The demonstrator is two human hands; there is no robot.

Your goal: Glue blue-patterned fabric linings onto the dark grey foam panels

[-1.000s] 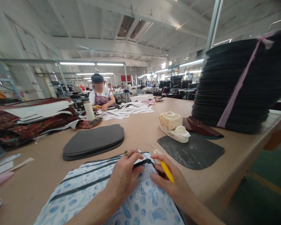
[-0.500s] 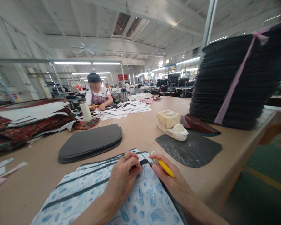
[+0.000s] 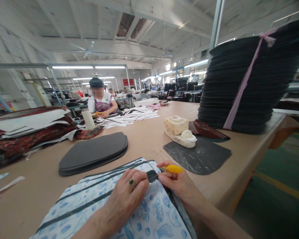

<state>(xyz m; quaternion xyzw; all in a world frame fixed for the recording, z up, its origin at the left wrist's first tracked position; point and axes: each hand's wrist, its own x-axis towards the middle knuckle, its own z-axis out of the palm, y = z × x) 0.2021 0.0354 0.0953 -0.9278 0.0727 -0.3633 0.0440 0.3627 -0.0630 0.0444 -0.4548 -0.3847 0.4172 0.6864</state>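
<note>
A stack of white fabric pieces with blue sea-animal print and black trim (image 3: 142, 212) lies on the table in front of me. My left hand (image 3: 126, 196), with a green-stoned ring, rests on the fabric, its fingers curled closed at a black strip (image 3: 152, 176) near the top corner. At the fabric's right edge, my right hand (image 3: 176, 182) pinches that strip's end between thumb and finger. A small tool with a yellow handle (image 3: 173, 169) is tucked in the same hand; its working end is hidden.
Dark grey panels (image 3: 93, 152) lie stacked at left. A yellowish block with a white lump (image 3: 178, 127) sits on a dark sheet (image 3: 201, 159). A tall tied black stack (image 3: 239, 83) stands right, near the table edge. Across the table a co-worker (image 3: 102, 103) sits by white strips (image 3: 139, 114).
My left hand has turned flatter over the fabric, showing its back. The yellow handle has swung from slanting downward to nearly level in my right hand. The view has shifted slightly.
</note>
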